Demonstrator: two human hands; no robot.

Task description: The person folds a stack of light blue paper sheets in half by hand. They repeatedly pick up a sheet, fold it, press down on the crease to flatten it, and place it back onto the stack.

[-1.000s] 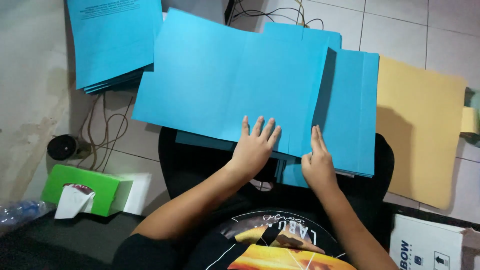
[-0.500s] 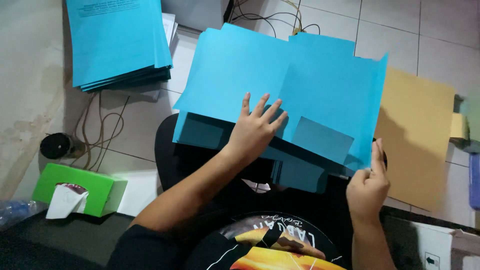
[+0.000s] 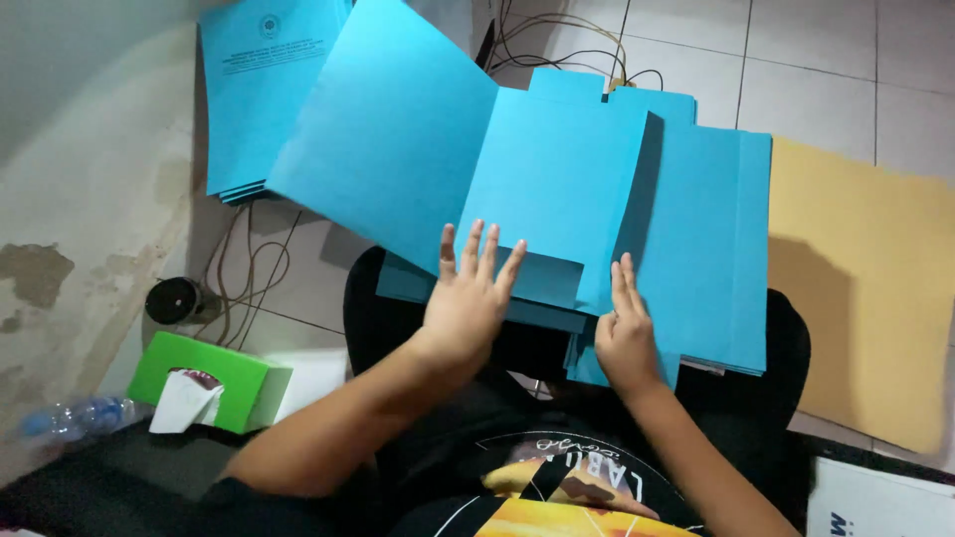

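1. The tiled floor (image 3: 846,70) carries everything; the person sits on it with the work across the lap.
2. A tan sheet of card (image 3: 875,288) lies flat on the floor at the right, just beside the blue work.
3. The blue paper folder (image 3: 557,189) lies opened over the lap. Half a second ago its panels were lifted and skewed; now the left cover (image 3: 388,139) tilts up and away while the middle panel lies flat, with its small pocket flap (image 3: 542,278) at the lower edge.
4. A pile of blue folders (image 3: 706,259) lies beneath and to the right, its edges squared.
5. A second stack of printed blue covers (image 3: 264,89) sits on the floor at upper left, well apart.
6. The left hand (image 3: 468,303) is spread open, fingers splayed, palm pressing the middle panel beside the flap; it grips nothing.
7. The right hand (image 3: 627,333), raised off the paper half a second ago, now rests flat with fingers together on the panel's right fold, holding nothing. By my judgement a crease is being pressed down.
8. A green tissue box (image 3: 214,383) stands at lower left, near a black roll (image 3: 174,298) and loose cables.
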